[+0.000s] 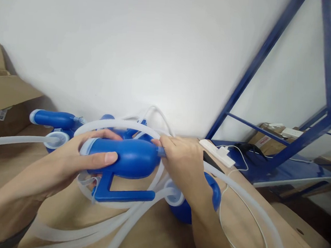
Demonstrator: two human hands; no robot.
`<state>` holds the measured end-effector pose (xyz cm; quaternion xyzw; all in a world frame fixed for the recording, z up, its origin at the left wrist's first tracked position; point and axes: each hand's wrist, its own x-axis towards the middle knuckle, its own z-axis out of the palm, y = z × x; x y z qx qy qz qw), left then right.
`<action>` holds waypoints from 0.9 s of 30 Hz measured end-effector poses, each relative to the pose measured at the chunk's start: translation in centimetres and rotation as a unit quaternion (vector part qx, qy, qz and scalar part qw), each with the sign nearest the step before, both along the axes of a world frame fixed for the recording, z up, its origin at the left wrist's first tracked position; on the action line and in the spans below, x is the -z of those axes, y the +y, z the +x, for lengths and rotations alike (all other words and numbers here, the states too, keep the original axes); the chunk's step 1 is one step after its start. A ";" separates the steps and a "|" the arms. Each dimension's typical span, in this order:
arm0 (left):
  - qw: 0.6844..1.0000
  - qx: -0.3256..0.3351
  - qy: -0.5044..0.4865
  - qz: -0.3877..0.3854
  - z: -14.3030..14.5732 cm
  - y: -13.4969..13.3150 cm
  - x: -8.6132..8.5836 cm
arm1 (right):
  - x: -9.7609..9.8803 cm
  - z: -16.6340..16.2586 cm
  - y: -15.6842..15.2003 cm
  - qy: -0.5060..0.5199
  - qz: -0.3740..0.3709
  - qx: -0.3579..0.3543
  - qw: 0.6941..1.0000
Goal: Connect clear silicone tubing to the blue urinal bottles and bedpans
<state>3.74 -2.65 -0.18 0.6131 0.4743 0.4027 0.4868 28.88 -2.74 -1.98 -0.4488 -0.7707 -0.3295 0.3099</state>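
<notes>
A blue plastic bottle (pixel 126 155) with an L-shaped handle lies sideways in front of me. My left hand (pixel 86 154) is closed around its wide end, beside the whitish collar (pixel 87 147), with the thumb along the near side. At the narrow end my right hand (pixel 180 155) grips the clear nozzle (pixel 161 151); its fingertips and whatever else is inside the grip are hidden. A translucent white hose (pixel 120 124) arches behind the bottle and passes behind my right hand. Under my right forearm sits another blue bottle (pixel 180 212) with a hose in its white mouth.
More blue bottles (pixel 56 120) with hoses lie at the back left, near an open cardboard box (pixel 11 90). Loose hoses (pixel 90 230) cross the wooden table (pixel 157 240). A white power strip (pixel 217 152) with a cable stands at right, beside a blue metal rack (pixel 251 69).
</notes>
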 end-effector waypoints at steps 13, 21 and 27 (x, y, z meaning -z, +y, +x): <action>0.959 -0.029 0.030 0.280 -1.7 -0.3 1.3 | -0.7 -0.1 -1.2 0.058 -0.199 0.047 0.977; 0.975 -0.155 -0.040 0.157 1.6 -0.4 1.6 | 1.4 -0.8 0.4 0.031 0.001 0.023 0.999; 0.989 -0.136 -0.050 0.011 1.5 -1.3 0.2 | 2.2 -1.3 1.0 0.005 -0.016 0.026 1.000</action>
